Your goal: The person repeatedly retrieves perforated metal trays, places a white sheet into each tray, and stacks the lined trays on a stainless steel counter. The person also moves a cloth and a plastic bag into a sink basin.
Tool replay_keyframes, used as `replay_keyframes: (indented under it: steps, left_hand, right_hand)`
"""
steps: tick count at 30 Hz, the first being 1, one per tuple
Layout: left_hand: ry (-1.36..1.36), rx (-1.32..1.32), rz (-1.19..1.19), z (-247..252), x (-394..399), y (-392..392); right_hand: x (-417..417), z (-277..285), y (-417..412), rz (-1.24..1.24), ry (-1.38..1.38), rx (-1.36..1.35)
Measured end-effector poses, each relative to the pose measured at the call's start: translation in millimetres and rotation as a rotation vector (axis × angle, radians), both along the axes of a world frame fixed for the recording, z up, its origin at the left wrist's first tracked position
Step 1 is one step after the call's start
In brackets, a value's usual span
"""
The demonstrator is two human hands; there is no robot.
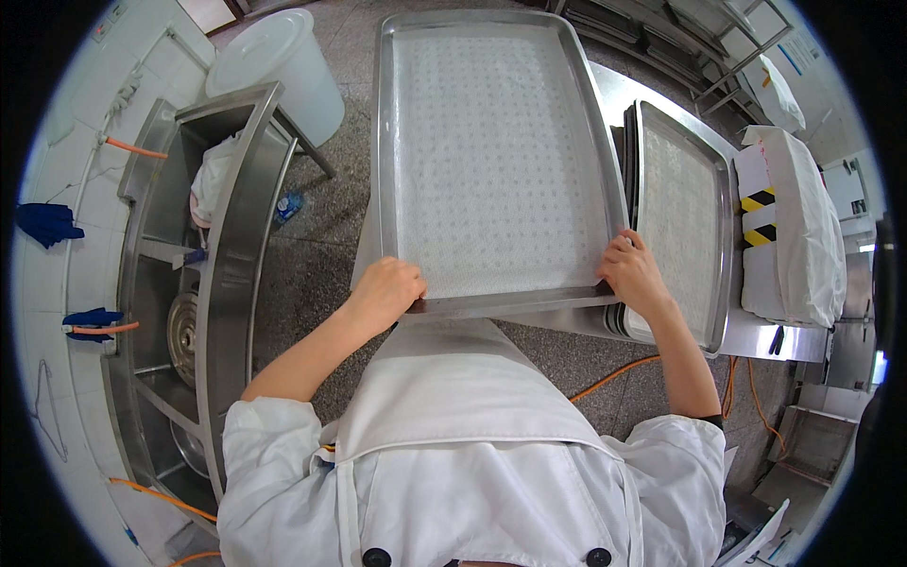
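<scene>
A large metal baking tray (496, 303), lined with a white mesh mat (496, 163), lies before me at the centre. At its near left corner is my left hand (390, 285), fingers curled over the rim and the mat's edge. My right hand (633, 273) is at the near right corner, its fingertips pinching the rim or the mat's corner; which of the two cannot be told. Just right of this tray stands a stack of similar trays (724, 212) on a steel table. The top one holds a pale mat (677, 220).
Along the left wall runs a steel sink unit (230, 283) with a cloth inside. A lidded white plastic bin (312, 85) stands beyond it. White-covered boxes (801, 234) sit at the table's right part. An orange hose (616, 375) crosses the floor at the right.
</scene>
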State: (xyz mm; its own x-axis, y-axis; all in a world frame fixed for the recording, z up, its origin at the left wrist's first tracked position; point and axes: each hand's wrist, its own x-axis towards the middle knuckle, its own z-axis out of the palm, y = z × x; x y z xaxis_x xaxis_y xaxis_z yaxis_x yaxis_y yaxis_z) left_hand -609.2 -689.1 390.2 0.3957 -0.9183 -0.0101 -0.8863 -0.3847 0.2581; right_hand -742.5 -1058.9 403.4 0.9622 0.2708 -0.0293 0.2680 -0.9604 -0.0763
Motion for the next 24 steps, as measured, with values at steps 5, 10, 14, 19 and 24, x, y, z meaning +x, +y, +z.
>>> replay_keyframes:
  steps: [5, 10, 14, 19, 24]
  left_hand:
    - [-0.005, 0.037, -0.02, 0.0, 2.1, 0.4]
    - [0.168, -0.305, 0.257, 27.3, 5.6, 3.5]
    - [0.462, -0.614, 0.886, 18.4, 23.1, 21.3]
    - [0.869, -0.599, 1.054, 5.4, 24.5, 28.1]
    - [1.016, -0.566, 1.065, 12.2, 35.1, 30.8]
  right_hand:
    - [2.1, 14.9, 8.6, -0.02, 0.155, -0.11]
    - [-1.0, 25.3, -5.7, -0.318, 0.06, 0.199]
    - [-4.5, 22.0, -9.3, -0.892, -0.009, 0.366]
    - [-6.1, -2.0, -15.0, -0.956, 0.027, 0.393]
    - [3.8, 1.9, -18.0, -1.114, 0.116, 0.488]
